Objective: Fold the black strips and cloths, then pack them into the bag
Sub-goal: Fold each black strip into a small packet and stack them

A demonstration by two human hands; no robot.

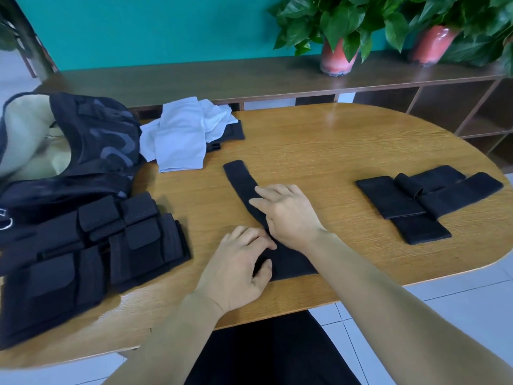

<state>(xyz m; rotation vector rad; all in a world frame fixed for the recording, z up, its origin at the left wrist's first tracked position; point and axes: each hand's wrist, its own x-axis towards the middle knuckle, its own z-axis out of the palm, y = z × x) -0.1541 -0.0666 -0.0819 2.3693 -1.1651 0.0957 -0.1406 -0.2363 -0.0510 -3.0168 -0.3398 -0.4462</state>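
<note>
Wooden table [319, 140], oval; its left end is covered by goods and its near-left edge runs out of view.

Black strip [241, 180], long, lying flat at the table's centre, running from the middle toward the near edge. Its near part is largely hidden under both hands, so any fold there cannot be made out.

Left hand [238, 262]: on the near end of the strip, thumb and curled fingers pinching the fabric.

Right hand [288, 215]: laid flat on the strip's middle, fingers straight and pressing down, grasping nothing.

Folded black strips [424, 201]: a pile of several overlapping pieces on the right side of the table, well apart from the hands. Exact count uncertain.

Bag [83, 151]: black with a pale lining, open, at the far left; cut off by the frame edge.

Black pouched gear [91, 254]: flaps and pockets, in front of the bag; its left part is cropped.

White cloths [183, 134]: crumpled heap beside the bag, covering most of a black cloth [234, 132] beneath.

Two potted plants [341, 31] on a low shelf unit [194, 79] behind; tops cut off.
</note>
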